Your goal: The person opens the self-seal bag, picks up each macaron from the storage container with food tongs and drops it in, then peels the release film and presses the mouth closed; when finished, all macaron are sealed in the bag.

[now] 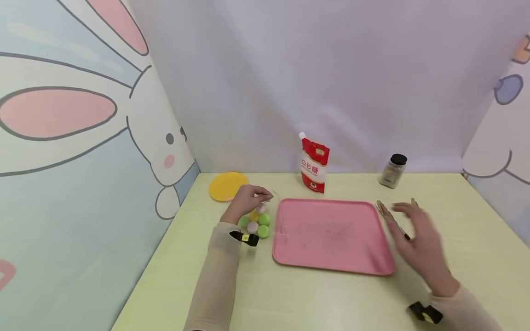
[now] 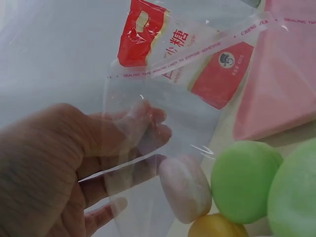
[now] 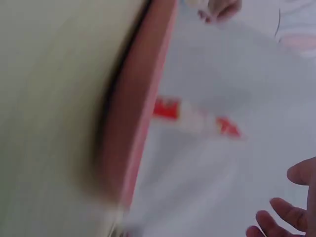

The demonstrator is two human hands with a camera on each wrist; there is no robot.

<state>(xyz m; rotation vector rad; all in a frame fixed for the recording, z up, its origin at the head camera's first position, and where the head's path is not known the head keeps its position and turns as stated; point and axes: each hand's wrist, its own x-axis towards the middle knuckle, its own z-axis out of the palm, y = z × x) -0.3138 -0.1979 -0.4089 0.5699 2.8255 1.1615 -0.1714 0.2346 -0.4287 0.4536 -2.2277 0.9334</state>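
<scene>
My left hand [image 1: 250, 201] pinches a clear plastic bag between thumb and fingertips, over the left side of the table. A printed sealing strip [image 2: 197, 53] runs across the bag in the left wrist view. Just below that hand lie several macarons, among them a green macaron [image 1: 262, 231], a yellow macaron [image 1: 254, 215] and a pale pink macaron [image 2: 186, 190]. My right hand [image 1: 422, 243], blurred, hovers beside the right edge of the pink tray [image 1: 331, 234] with its fingers apart, holding nothing. Partly behind it are what look like metal tongs [image 1: 389, 217].
A red and white sugar pouch [image 1: 313, 165] stands behind the tray. To its right is a jar [image 1: 392, 172] with a black lid. A yellow plate [image 1: 225, 186] lies at the back left corner, near the rabbit-printed wall [image 1: 103, 193].
</scene>
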